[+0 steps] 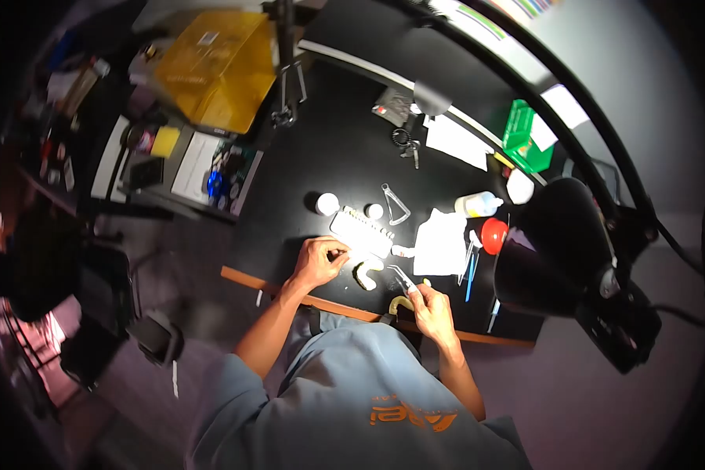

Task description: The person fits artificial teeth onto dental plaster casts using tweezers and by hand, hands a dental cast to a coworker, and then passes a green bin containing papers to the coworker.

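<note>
My right hand [432,315] grips a pair of bent-tip tweezers [403,279], tips pointing up and left. My left hand [319,262] has its fingers pinched together beside the near left edge of a brightly lit white tray [360,232]; what they hold, if anything, is hidden by glare. Small tooth-like pieces line the tray's far side. Between my hands lies a cream horseshoe-shaped dental model [366,275]. A second yellowish curved piece [400,304] is by my right hand at the table edge. Past the tray sits a metal caliper [395,207], with two round white jars [327,204] near it.
Right of the tray lies a white cloth [440,249], then thin tools [471,274], a red round container [493,235] and a bottle [478,205]. A black lamp [552,251] overhangs the right side. Keys [403,141] and a green bin [528,137] are farther back.
</note>
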`<move>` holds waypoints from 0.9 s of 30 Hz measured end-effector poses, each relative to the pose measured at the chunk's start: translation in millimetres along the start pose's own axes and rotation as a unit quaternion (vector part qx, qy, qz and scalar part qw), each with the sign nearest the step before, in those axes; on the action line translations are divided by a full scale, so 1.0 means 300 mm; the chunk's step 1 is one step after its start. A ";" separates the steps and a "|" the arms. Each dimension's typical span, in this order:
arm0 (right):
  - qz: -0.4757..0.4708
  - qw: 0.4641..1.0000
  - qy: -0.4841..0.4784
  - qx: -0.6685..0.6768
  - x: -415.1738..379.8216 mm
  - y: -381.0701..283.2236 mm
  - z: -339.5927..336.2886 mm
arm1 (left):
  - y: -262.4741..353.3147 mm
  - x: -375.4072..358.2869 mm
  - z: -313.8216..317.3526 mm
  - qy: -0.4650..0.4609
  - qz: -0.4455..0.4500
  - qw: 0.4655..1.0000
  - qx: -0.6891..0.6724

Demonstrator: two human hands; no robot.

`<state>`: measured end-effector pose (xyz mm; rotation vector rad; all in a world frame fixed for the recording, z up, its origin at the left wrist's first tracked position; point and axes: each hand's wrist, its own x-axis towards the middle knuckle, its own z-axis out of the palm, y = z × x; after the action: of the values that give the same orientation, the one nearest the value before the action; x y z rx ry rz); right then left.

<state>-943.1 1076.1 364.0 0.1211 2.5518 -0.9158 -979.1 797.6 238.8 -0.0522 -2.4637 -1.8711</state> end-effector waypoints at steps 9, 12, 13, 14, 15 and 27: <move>-0.095 0.995 -0.005 -0.043 0.128 0.231 -0.050 | -0.083 -0.075 0.094 0.120 0.108 0.978 0.130; -0.093 0.995 -0.013 -0.036 0.166 0.219 -0.040 | -0.097 -0.079 0.089 0.121 0.113 0.979 0.118; -0.118 0.993 -0.002 -0.011 0.180 0.246 -0.028 | -0.094 -0.088 0.089 0.118 0.112 0.980 0.114; -0.130 0.992 -0.001 0.000 0.187 0.263 -0.018 | -0.093 -0.092 0.090 0.121 0.112 0.980 0.110; -0.151 0.988 -0.004 -0.028 0.169 0.254 -0.020 | -0.094 -0.106 0.096 0.114 0.109 0.982 0.106; -0.396 0.901 0.137 -0.111 0.053 0.445 0.162 | -0.071 -0.133 0.114 0.086 0.152 0.977 0.126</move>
<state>-910.7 1148.9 245.2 -0.9900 2.9782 -0.8931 -941.0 824.9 206.8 -0.2308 -2.3920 -1.3738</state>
